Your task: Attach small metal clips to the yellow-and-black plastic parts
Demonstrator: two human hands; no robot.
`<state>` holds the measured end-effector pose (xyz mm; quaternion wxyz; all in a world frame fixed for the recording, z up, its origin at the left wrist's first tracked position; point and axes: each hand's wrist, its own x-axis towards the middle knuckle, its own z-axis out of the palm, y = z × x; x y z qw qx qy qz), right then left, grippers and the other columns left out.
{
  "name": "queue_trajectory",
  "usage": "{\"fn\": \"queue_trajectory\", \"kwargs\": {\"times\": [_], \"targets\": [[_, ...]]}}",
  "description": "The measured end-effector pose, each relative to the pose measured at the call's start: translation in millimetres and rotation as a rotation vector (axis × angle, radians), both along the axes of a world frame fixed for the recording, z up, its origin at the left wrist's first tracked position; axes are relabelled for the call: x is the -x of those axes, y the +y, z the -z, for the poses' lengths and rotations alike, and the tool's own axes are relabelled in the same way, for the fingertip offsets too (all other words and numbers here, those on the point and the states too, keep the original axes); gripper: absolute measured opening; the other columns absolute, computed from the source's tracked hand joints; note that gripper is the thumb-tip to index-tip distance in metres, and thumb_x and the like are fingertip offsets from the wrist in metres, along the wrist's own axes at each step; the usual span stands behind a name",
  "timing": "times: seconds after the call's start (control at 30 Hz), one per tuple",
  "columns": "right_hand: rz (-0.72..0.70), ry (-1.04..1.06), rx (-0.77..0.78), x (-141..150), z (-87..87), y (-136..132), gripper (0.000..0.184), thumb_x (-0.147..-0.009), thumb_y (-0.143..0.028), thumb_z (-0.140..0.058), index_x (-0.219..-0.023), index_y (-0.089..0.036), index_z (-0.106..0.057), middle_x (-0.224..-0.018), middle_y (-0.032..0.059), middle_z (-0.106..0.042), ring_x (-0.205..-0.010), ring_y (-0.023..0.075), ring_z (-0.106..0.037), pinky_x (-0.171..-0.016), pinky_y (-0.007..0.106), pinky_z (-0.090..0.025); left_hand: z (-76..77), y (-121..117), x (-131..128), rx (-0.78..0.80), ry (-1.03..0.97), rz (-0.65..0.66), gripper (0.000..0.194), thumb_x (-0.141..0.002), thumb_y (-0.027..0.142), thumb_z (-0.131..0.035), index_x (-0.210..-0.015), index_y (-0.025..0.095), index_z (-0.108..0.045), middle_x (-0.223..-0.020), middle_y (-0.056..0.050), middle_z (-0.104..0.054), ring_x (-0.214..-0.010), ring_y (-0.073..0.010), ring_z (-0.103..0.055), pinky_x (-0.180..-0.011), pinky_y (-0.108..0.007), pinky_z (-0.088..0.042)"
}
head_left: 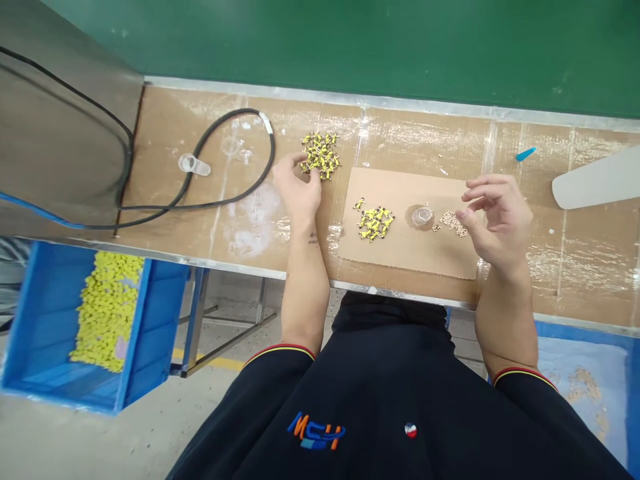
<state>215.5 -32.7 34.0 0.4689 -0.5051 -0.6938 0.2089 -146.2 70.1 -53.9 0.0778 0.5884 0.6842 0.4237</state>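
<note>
**Handling note: small yellow-and-black pieces in two piles**

Left hand (299, 187): at the near-left edge of the far pile (323, 150) of yellow-and-black pieces, thumb and forefinger parted, no grasp evident; contact with the pile cannot be told. Right hand (495, 217): just beside the pale bits (454, 223), fingers loosely curled, thumb apart, nothing visible between them.

The near pile (376, 223) lies on the cardboard sheet (410, 257), one loose piece (359, 203) just beside it. A clear round cup (421, 215) stands between near pile and pale bits.

Handling estimate: pieces very light, probably plastic, fairly stiff; thin projecting parts may tangle or bend. Best hold: fingertip pinch on the yellow middle, one piece at a time.
</note>
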Motion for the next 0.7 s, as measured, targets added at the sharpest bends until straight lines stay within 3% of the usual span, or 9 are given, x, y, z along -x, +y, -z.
{"fn": "queue_trajectory", "kwargs": {"times": [0.1, 0.17, 0.27, 0.33, 0.47, 0.7], "targets": [[0.039, -0.186, 0.070, -23, -1.7, 4, 0.013, -0.094, -0.040, -0.071, -0.100, -0.028, -0.072, -0.098, 0.0059, -0.072, -0.080, 0.0206, -0.067, -0.067, 0.038, -0.058, -17.4, -11, -13, -0.025, -0.068, 0.126, 0.024, -0.086, 0.017, -0.060, -0.109, 0.023, -0.064, -0.113, -0.007, -0.071, -0.114, -0.0265, -0.066, -0.100, -0.045, -0.054], [-0.046, -0.340, 0.194, -39, 0.5, 5, 0.015, -0.093, -0.039, -0.070, -0.100, -0.027, -0.074, -0.095, 0.0061, -0.073, -0.080, 0.0219, -0.067, -0.071, 0.040, -0.057, -29.8, -19, -24, 0.006, -0.089, 0.335, 0.019, -0.084, 0.016, -0.057, -0.098, 0.024, -0.067, -0.102, -0.005, -0.073, -0.103, -0.0237, -0.068, -0.091, -0.041, -0.055], [-0.169, -0.477, 0.327, -53, 8.7, 6, 0.020, -0.091, -0.038, -0.071, -0.105, -0.026, -0.078, -0.101, 0.0088, -0.075, -0.092, 0.0271, -0.068, -0.085, 0.046, -0.057, -41.0, -30, -39, 0.147, 0.006, 0.715, 0.022, -0.081, 0.022, -0.062, -0.100, 0.024, -0.073, -0.107, -0.006, -0.075, -0.107, -0.0253, -0.068, -0.101, -0.046, -0.054], [-0.197, -0.483, 0.358, -55, 14.6, 7, 0.022, -0.089, -0.034, -0.073, -0.109, -0.026, -0.079, -0.106, 0.0099, -0.075, -0.099, 0.0291, -0.068, -0.092, 0.049, -0.056, -42.2, -34, -44, 0.234, 0.081, 0.837, 0.031, -0.082, 0.027, -0.066, -0.111, 0.025, -0.076, -0.121, -0.008, -0.073, -0.119, -0.0293, -0.065, -0.112, -0.052, -0.049], [-0.205, -0.504, 0.416, -46, 18.9, 10, 0.018, -0.084, -0.026, -0.077, -0.101, -0.026, -0.082, -0.100, 0.0089, -0.074, -0.099, 0.0287, -0.067, -0.093, 0.046, -0.053, -38.4, -34, -45, 0.304, 0.121, 0.854, 0.023, -0.086, 0.031, -0.067, -0.106, 0.028, -0.079, -0.120, -0.008, -0.073, -0.120, -0.0310, -0.063, -0.113, -0.056, -0.047], [-0.174, -0.633, 0.457, -33, 12.9, 11, 0.016, -0.086, -0.017, -0.064, -0.081, -0.022, -0.078, -0.088, 0.0087, -0.075, -0.087, 0.0271, -0.067, -0.079, 0.040, -0.048, -40.4, -33, -49, 0.334, 0.089, 0.879, 0.017, -0.089, 0.025, -0.063, -0.094, 0.026, -0.079, -0.097, -0.006, -0.077, -0.097, -0.0258, -0.068, -0.095, -0.044, -0.055]]}}
